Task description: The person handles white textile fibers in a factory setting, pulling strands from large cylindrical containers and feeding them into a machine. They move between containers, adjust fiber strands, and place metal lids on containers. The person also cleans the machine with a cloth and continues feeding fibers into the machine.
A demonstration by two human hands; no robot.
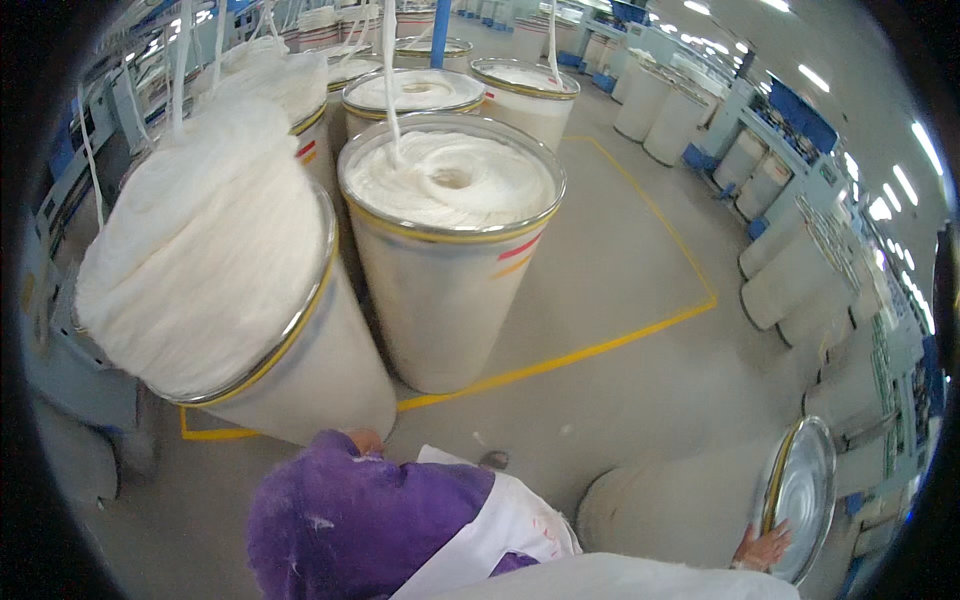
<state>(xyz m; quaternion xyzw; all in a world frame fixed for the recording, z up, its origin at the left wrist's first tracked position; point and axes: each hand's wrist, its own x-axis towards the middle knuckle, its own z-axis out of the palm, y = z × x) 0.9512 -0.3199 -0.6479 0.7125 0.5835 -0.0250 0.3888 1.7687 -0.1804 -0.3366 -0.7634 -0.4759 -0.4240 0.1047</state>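
My right hand (763,547) is at the lower right, its fingers hooked over the metal rim of a tipped sliver can (670,500). Inside that rim a pale, shiny round plate (808,490) shows, with no sliver on it. My left arm, in a purple sleeve, bends across the lower middle. Only a bit of my left hand (366,441) shows past the sleeve, close to the base of a full sliver can (315,370); its fingers are hidden. White sliver (210,250) heaps high above this can's rim.
Beside it stands another full can (430,290), a strand of sliver (390,70) running up from it. More full cans (525,100) stand behind. A yellow line (560,360) marks the grey floor. Machines (800,120) with rows of cans line the right side.
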